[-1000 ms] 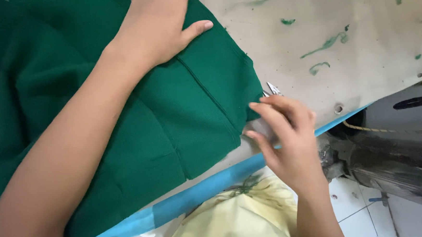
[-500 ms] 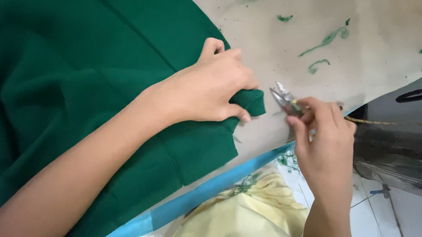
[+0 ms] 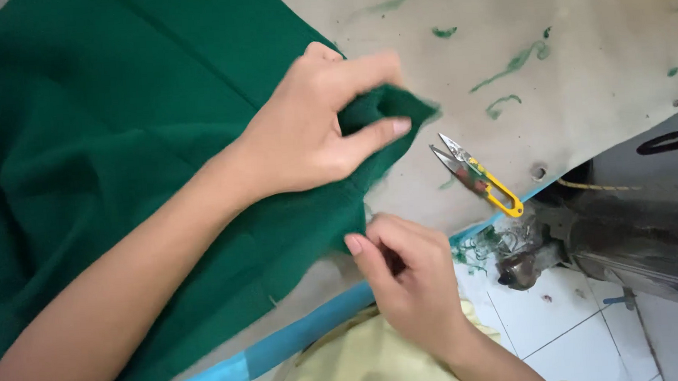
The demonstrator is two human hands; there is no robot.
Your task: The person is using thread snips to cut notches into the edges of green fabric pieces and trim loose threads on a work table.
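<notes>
A large piece of dark green fabric covers the left of a beige worktable. My left hand pinches the fabric's right corner between thumb and fingers, bunching it up. My right hand is at the fabric's lower edge near the table's front, its fingers curled and touching the cloth; whether it pinches cloth or thread is hidden. A small yellow-handled thread snip lies loose on the table just right of both hands, blades apart.
Green thread scraps lie scattered on the tabletop. The table's front edge carries blue tape. Below right sit a dark machine part and a white tiled floor. Yellow cloth covers my lap.
My right hand has let go of the thread snip, which now lies on the table, and moved left to the fabric edge. My left hand shifted right and bunched the corner.
</notes>
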